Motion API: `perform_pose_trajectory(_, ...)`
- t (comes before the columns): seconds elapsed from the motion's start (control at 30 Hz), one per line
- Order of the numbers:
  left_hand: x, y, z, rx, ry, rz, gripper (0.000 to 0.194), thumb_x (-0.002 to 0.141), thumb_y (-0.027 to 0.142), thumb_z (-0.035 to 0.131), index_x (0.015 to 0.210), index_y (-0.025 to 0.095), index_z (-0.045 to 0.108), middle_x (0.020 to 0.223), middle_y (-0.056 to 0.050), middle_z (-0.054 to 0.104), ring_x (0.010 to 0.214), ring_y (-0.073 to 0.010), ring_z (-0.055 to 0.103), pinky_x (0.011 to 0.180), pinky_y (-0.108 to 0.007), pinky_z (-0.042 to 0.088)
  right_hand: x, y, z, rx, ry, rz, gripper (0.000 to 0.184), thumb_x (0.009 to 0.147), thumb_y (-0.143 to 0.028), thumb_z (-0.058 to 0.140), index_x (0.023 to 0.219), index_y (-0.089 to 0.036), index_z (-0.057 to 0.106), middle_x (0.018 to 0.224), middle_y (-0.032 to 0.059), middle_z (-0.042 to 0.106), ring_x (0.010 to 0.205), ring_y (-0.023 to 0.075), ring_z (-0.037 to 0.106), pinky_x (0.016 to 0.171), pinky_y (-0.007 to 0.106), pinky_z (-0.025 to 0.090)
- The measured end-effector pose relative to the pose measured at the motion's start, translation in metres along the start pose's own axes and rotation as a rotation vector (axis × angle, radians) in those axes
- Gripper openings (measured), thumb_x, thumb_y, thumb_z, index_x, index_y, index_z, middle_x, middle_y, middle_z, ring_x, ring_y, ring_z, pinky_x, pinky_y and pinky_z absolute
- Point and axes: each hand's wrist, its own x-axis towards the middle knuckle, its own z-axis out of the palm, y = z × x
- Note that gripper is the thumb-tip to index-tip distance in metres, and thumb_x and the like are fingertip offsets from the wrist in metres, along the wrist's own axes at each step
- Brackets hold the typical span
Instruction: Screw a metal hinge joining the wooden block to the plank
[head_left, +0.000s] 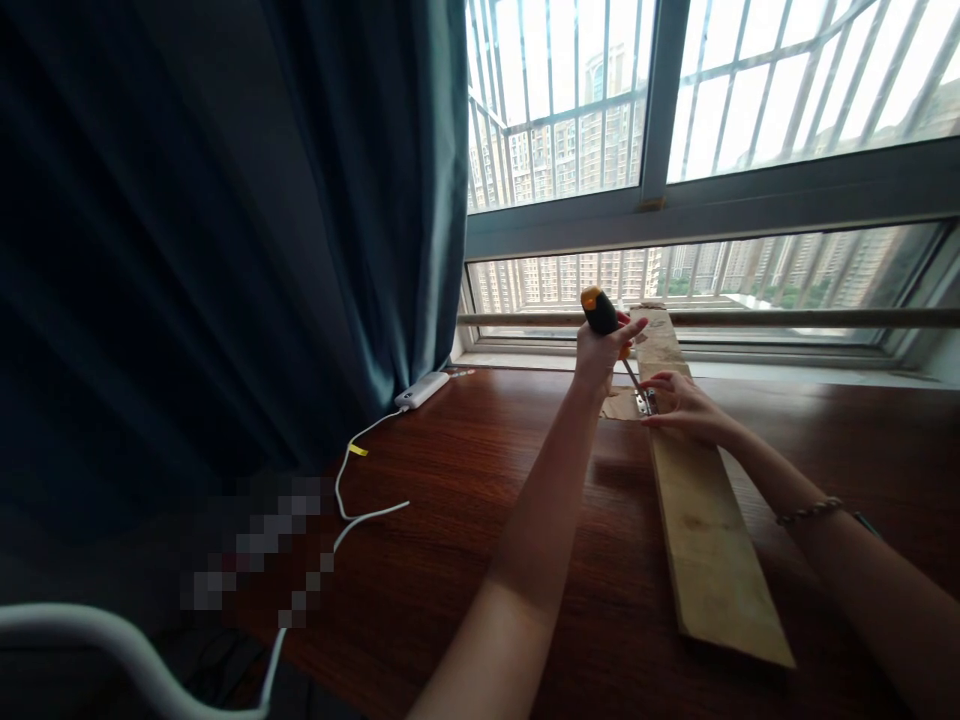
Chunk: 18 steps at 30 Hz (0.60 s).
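Observation:
My left hand (598, 352) is closed round a screwdriver (600, 312) with a black and yellow handle. Its shaft slants down to the right, and the tip meets a small shiny metal hinge (646, 402). The hinge lies at the left edge of a long wooden board (712, 530), partly hidden by fingers. My right hand (688, 405) rests on the board, thumb and fingers pinching the hinge from either side. Under the hinge and board, a torn piece of cardboard (619, 406) sticks out to the left.
The board lies lengthwise on a brown wooden table (480, 480), its far end up against a rail (795, 318) at the window. A white power strip (422, 391) with a cable (341, 480) is at the left, beside a dark blue curtain (360, 200).

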Motion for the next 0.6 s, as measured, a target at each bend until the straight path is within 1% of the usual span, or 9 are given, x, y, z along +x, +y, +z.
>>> perform_pose_trajectory(0.2,0.003,-0.003,0.003,-0.004,0.044,-0.01,0.029,0.057,0.028,0.076,0.066,0.014,0.052,0.052,0.006,0.045,0.044,-0.0022,0.042,0.049,-0.019,0.034,0.0,-0.002,0.0,-0.007,0.011,-0.006,0.067,0.053,-0.056,0.071,0.109,-0.023,0.051,0.116,0.0099,0.057,0.109,0.0351,0.048,0.09,0.048,0.04)
perform_pose_trajectory(0.43,0.005,-0.005,0.0,-0.018,0.017,0.022,0.026,0.059,0.026,0.074,0.067,0.015,0.052,0.051,0.007,0.045,0.045,-0.0026,0.043,0.048,-0.017,0.034,0.0,-0.008,-0.002,-0.001,0.014,-0.024,0.065,0.053,-0.053,0.073,0.106,-0.024,0.049,0.115,0.0071,0.06,0.109,0.0313,0.049,0.092,0.045,0.039)
perform_pose_trajectory(0.6,0.007,-0.005,-0.003,0.007,0.046,0.009,0.024,0.059,0.023,0.073,0.066,0.015,0.052,0.052,0.007,0.045,0.045,-0.0021,0.042,0.047,-0.017,0.033,0.0,-0.012,-0.004,-0.011,0.008,-0.004,0.064,0.054,-0.052,0.073,0.106,-0.025,0.049,0.116,0.0064,0.06,0.108,0.0308,0.05,0.091,0.045,0.038)
